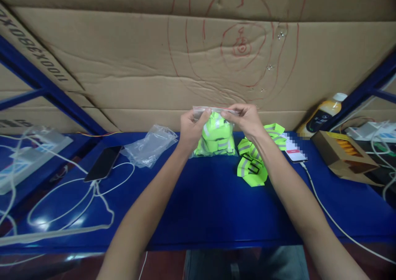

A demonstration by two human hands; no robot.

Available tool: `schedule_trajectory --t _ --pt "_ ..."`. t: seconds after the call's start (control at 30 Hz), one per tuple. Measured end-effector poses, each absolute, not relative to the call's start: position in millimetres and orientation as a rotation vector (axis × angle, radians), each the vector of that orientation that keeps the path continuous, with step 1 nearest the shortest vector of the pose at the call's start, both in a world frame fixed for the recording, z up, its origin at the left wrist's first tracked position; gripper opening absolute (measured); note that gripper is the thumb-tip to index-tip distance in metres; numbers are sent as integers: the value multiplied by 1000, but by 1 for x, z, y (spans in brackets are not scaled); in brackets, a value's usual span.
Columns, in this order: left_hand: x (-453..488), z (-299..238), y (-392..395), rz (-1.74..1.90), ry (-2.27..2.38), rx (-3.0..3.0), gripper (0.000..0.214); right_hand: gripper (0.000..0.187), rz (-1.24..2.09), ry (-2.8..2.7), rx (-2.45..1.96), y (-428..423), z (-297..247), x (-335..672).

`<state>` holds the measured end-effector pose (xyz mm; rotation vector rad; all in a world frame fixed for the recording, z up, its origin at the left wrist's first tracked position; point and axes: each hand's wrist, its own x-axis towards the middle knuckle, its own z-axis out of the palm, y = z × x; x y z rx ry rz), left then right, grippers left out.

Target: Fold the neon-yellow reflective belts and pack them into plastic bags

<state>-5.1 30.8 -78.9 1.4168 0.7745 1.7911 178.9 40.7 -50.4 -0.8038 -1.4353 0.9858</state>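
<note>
A clear zip-lock bag (216, 143) stands upright on the blue table, with folded fluorescent yellow-green reflective straps inside. At its top left corner, my left hand (192, 125) pinches the bag's edge between thumb and fingers. My right hand (244, 117) grips the top edge from the other side, so the bag's mouth stretches between both hands. Beside the bag, partly behind my right forearm, lies a loose reflective strap (253, 168) with a black buckle. Flat clear plastic bags (151, 145) rest to the left of the filled bag.
On the left, a dark phone (103, 163), white cables and a power strip (37, 160) lie on the table (198, 214). At right are a lit phone (293, 148), a juice bottle (323, 115), an open cardboard box (343, 156) and another power strip (371, 131). Cardboard (123, 65) walls the back.
</note>
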Motion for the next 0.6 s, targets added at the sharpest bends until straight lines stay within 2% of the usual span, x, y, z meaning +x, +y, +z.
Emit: schedule_trajectory --t 0.17,0.4,0.6 --pt "-9 -82 35 1939 836 1380 46 52 1188 -1353 -778 38 -49 179" --pt "-9 -84 37 1778 765 1300 42 52 1148 -1253 -755 40 -49 178" --pt "-9 -83 33 1869 855 1488 41 50 1193 -1285 -764 39 -48 178"
